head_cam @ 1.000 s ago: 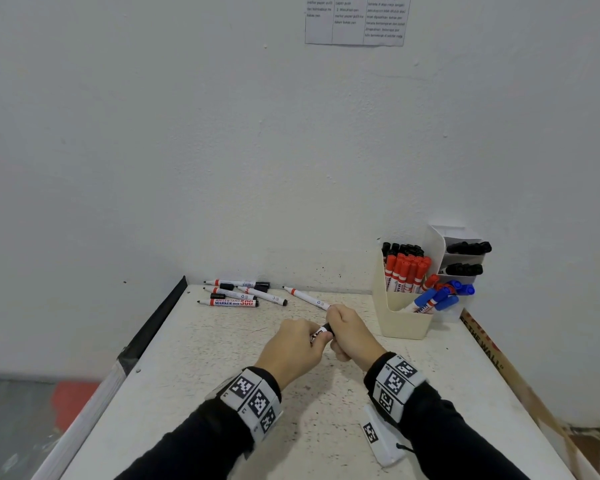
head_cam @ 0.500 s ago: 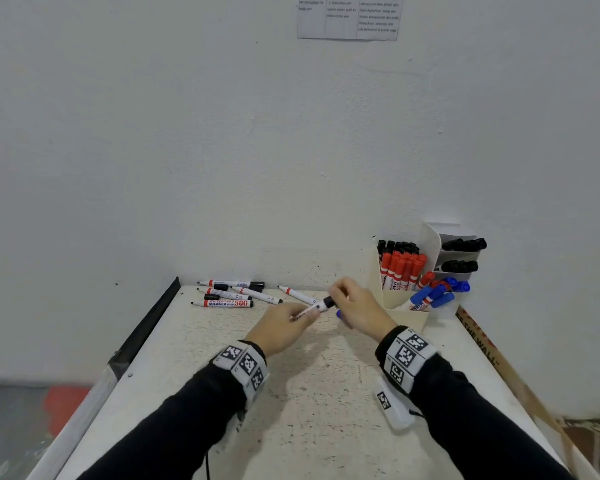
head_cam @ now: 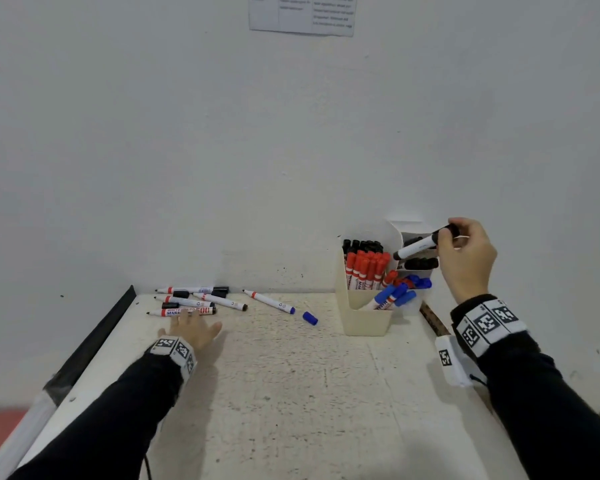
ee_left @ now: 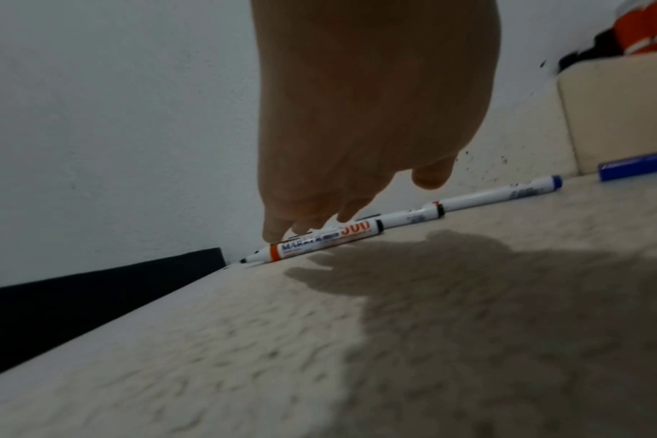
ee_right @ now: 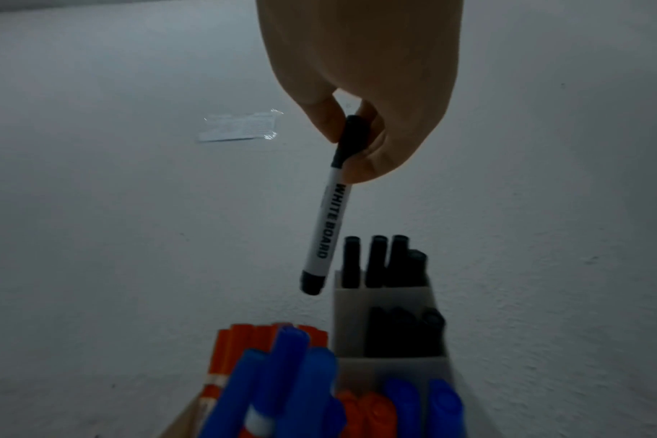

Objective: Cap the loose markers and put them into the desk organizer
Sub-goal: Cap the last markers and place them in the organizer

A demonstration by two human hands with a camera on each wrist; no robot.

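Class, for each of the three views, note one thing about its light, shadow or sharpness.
Head view: evenly lit, sharp. Left wrist view: dim, the left hand casts a broad shadow on the table, foreground smeared. Right wrist view: dark, the blue caps nearest the camera blurred, the black marker legible.

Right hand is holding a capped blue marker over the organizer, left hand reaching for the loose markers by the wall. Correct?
Not quite: the marker pinched by the right hand is black-capped, not blue, as the right wrist view shows. The rest holds: it hangs over the organizer, and the left hand reaches the loose markers by the wall.
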